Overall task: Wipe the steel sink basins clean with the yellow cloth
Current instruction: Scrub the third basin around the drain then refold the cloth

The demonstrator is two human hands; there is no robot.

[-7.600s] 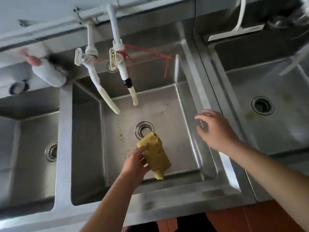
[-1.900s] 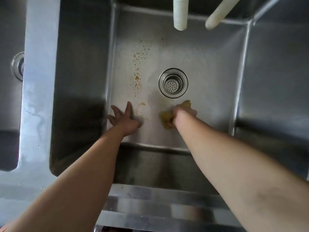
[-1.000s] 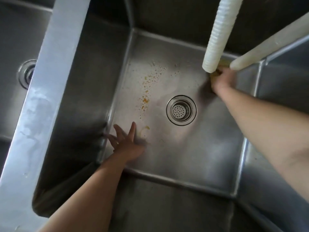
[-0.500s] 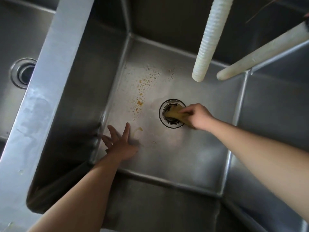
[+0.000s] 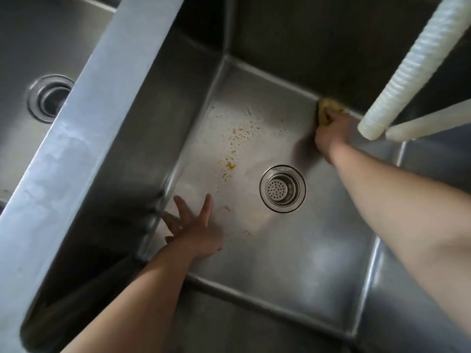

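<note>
The yellow cloth (image 5: 325, 112) was gripped in the right hand (image 5: 331, 129) and pressed along the basin's back seam beyond the drain (image 5: 283, 189), while the left hand (image 5: 197, 231) was spread flat, empty, left of the drain; orange specks (image 5: 237, 146) there seemingly needed wiping next.

Crumpled yellow cloth (image 5: 324, 111) pressed into steel basin's (image 5: 293, 253) far floor edge.

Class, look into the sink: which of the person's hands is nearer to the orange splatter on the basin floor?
Left. The left hand rests flat just below the orange splatter, fingertips nearly reaching its lowest specks. The right hand presses the yellow cloth at the back edge, farther off.
</note>
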